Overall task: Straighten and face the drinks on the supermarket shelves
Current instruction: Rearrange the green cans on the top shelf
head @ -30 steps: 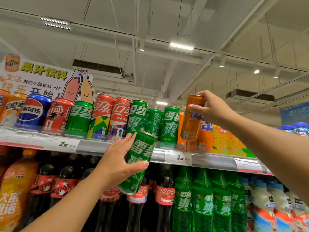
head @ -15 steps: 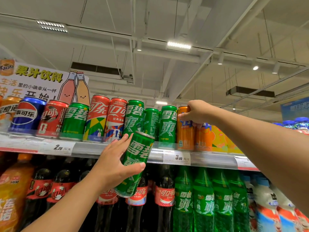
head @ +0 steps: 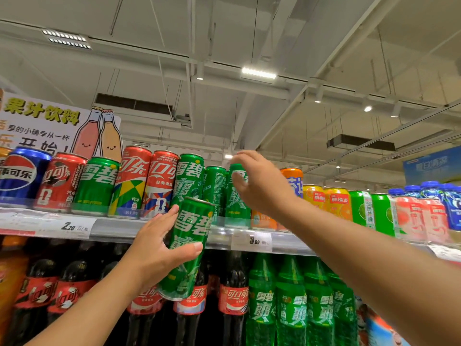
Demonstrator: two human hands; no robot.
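Note:
My left hand (head: 159,248) grips a tall green Sprite can (head: 189,243), held tilted in front of the top shelf edge (head: 119,227). My right hand (head: 259,186) is raised with fingers spread and relaxed, holding nothing, in front of a green Sprite can (head: 235,196) standing on the shelf. An orange Fanta can (head: 293,179) stands on the shelf just right of that hand, partly hidden by it. Another green Sprite can (head: 214,188), turned sideways, stands between the two.
Cola cans (head: 162,181), Sprite cans (head: 97,183) and a Pepsi can (head: 22,173) line the top shelf on the left. Orange and green juice cans (head: 339,203) stand at right. Cola bottles (head: 232,295) and Sprite bottles (head: 291,303) fill the shelf below. A juice sign (head: 50,123) stands behind.
My right hand set the orange Fanta can down on the shelf, let it go and moved left in front of the green cans. My left hand keeps holding its Sprite can.

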